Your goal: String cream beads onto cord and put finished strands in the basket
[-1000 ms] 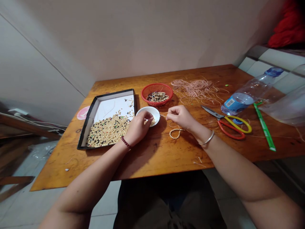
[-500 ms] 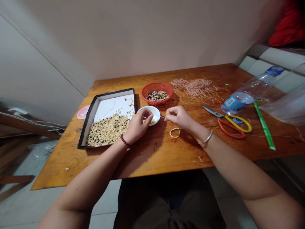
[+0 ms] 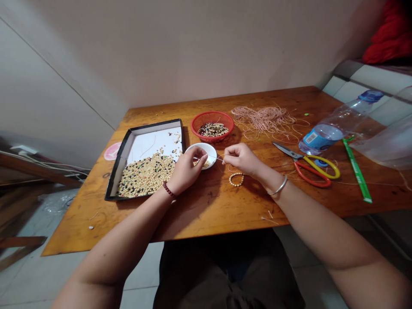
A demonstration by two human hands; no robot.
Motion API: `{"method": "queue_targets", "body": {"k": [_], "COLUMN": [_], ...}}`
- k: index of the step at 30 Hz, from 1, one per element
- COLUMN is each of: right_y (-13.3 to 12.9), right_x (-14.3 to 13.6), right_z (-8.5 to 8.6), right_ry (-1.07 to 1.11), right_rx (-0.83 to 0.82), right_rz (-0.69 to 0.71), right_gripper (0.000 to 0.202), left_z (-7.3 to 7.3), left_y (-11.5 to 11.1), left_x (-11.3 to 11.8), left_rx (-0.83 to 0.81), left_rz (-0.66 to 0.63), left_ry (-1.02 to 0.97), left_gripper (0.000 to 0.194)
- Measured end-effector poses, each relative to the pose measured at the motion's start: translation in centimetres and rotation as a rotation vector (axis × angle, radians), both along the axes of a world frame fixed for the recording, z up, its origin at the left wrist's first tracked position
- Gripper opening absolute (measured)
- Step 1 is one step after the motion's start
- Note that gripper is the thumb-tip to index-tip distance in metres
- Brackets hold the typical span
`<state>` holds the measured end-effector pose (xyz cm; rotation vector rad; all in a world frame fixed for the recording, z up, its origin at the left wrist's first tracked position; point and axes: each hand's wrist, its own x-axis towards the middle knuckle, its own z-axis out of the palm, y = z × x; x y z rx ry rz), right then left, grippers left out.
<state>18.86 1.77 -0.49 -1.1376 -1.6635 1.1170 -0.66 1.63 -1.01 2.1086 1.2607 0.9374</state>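
Note:
A thin string runs between my two hands above a small white bowl with pale beads in it. My left hand pinches one end over the bowl's left side. To the right of the bowl, my right hand is closed on the other end. Just below my right hand a loop of pale beads lies on the wooden table. On the left, a black-edged tray holds pale, dark and a few coloured beads, close beside my left hand.
Behind the bowl stands a red basket of mixed beads. Tangled pink string lies at the back. Scissors, a plastic bottle and a green strip are at the right. String scraps lie near the front edge.

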Motion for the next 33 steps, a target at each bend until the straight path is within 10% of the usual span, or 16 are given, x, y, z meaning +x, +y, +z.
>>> {"method": "queue_targets", "body": {"k": [16, 33], "right_y": [0.1, 0.0], "right_x": [-0.1, -0.3], "right_z": [0.1, 0.2], "right_ry": [0.01, 0.181], "right_rx": [-0.028, -0.091], "right_rz": [-0.01, 0.005], "right_gripper": [0.017, 0.013], "left_z": [-0.3, -0.7], "left_y": [0.0, 1.6], "left_x": [0.1, -0.5], "left_rx": [0.072, -0.162], "left_rz": [0.013, 0.061], "left_ry": [0.01, -0.406], "left_gripper": [0.017, 0.028]}}
